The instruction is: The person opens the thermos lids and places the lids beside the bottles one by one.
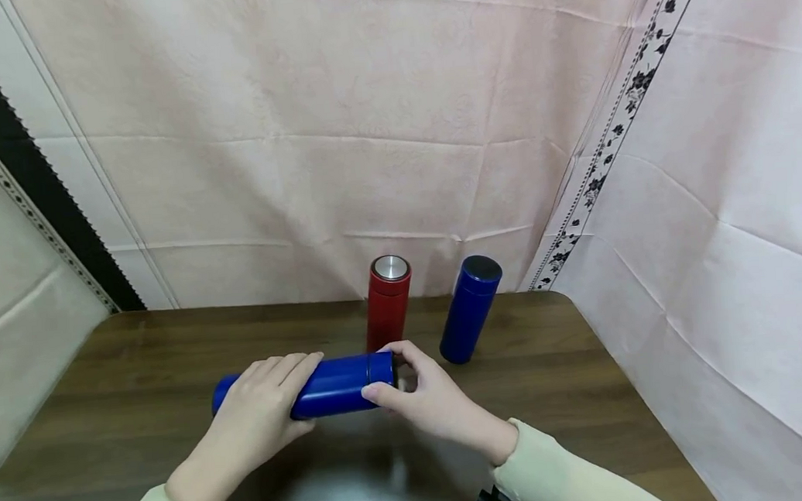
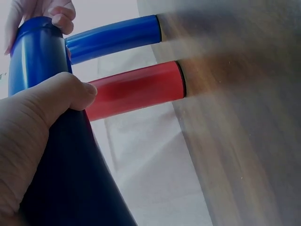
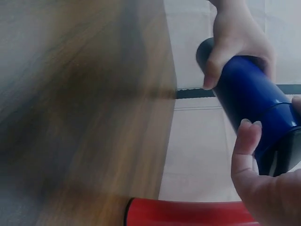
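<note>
A blue bottle [image 1: 337,385] lies on its side in both hands, above the table. The left hand [image 1: 261,404] grips its body from above, the thumb underneath. At the other end the right hand [image 1: 432,400] holds the lid end between thumb and fingers. In the left wrist view the left hand's thumb [image 2: 70,92] crosses the blue bottle [image 2: 61,141]. The right wrist view shows the right hand [image 3: 263,188] around the lid end of the blue bottle [image 3: 249,89], with the left hand [image 3: 240,42] farther along the body.
Behind the held bottle a red bottle [image 1: 387,302] stands upright with a silver-topped lid. To its right stands a second blue bottle [image 1: 471,308] with a dark top. The wooden table [image 1: 137,377] is bordered by pale cloth [image 1: 312,171] at the back and sides.
</note>
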Motion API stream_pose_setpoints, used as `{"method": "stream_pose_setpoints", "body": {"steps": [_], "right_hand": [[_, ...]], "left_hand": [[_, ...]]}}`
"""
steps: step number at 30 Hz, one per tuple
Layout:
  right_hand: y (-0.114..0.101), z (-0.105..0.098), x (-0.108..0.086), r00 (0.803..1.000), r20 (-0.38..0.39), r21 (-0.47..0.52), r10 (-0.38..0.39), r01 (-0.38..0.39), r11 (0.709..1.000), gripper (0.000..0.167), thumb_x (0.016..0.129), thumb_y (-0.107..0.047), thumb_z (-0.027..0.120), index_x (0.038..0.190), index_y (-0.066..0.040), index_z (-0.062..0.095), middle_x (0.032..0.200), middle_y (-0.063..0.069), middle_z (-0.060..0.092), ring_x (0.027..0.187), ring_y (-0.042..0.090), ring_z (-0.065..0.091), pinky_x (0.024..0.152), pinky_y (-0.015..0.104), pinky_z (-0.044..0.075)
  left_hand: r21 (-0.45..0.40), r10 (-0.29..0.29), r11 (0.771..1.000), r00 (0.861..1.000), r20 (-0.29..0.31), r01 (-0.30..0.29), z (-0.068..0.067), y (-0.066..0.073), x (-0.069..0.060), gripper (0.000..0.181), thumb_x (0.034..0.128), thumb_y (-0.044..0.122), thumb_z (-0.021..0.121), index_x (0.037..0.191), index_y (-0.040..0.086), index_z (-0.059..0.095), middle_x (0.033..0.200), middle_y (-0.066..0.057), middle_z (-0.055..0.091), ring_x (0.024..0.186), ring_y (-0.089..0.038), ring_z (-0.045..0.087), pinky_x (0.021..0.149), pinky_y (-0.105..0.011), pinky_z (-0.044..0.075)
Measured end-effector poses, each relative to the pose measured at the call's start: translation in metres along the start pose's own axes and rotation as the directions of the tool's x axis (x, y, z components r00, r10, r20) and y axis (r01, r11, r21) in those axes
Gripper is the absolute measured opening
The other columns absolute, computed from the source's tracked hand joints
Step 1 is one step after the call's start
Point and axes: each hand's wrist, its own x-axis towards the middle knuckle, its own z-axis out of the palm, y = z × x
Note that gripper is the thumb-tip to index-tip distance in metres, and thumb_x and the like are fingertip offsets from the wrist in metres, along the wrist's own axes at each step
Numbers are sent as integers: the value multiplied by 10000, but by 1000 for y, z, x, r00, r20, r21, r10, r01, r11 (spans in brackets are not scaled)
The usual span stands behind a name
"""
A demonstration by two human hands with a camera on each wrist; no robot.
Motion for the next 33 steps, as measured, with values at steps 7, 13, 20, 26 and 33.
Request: {"method": "stream_pose_setpoints", "body": {"steps": [7, 13, 20, 26, 33], "right_hand": [[2, -2, -3, 998, 21, -57, -60, 61, 997, 459, 910, -409, 651, 1305, -323, 432, 1217, 13, 515, 970, 231, 594, 759, 339, 548], [0, -8, -5, 997, 31, -47, -74, 75, 996, 470, 920, -391, 645, 1321, -317, 410, 1269, 21, 497, 1006, 221, 606, 798, 328, 546], [0, -11, -7, 995, 34, -63, -94, 96, 993, 493, 921, -382, 646, 1338, -302, 394, 1257, 39, 500, 989, 228, 611, 795, 324, 545], [0, -11, -10, 976, 57, -182, -212, 219, 958, 586, 900, -385, 676, 1378, -266, 359, 1227, 1, 491, 950, 188, 582, 755, 290, 540], [2, -10, -11, 960, 82, -331, -269, 281, 901, 636, 880, -443, 680, 1396, -268, 351, 1194, -29, 458, 942, 160, 529, 708, 281, 533]], "left_hand": [[10, 35, 999, 999, -29, -34, -4, 0, 3, 899, 507, 348, 964, 1276, 73, 588, 1149, -115, 658, 953, -311, 635, 838, -517, 514], [20, 54, 998, 998, -45, -53, -7, 2, 9, 926, 484, 357, 972, 1279, 80, 587, 1137, -123, 665, 940, -323, 638, 838, -523, 512], [15, 67, 998, 996, -56, -66, -11, 4, 14, 931, 482, 357, 973, 1286, 85, 589, 1135, -117, 671, 945, -320, 635, 840, -522, 509], [-69, 8, 998, 1000, -6, -8, -9, 4, 11, 898, 502, 338, 968, 1288, 121, 590, 1159, -76, 668, 977, -279, 639, 840, -524, 515], [-139, -89, 985, 989, 121, 106, 0, 6, 2, 838, 574, 330, 933, 1302, 137, 566, 1204, -60, 644, 1056, -262, 623, 895, -540, 489]]}}
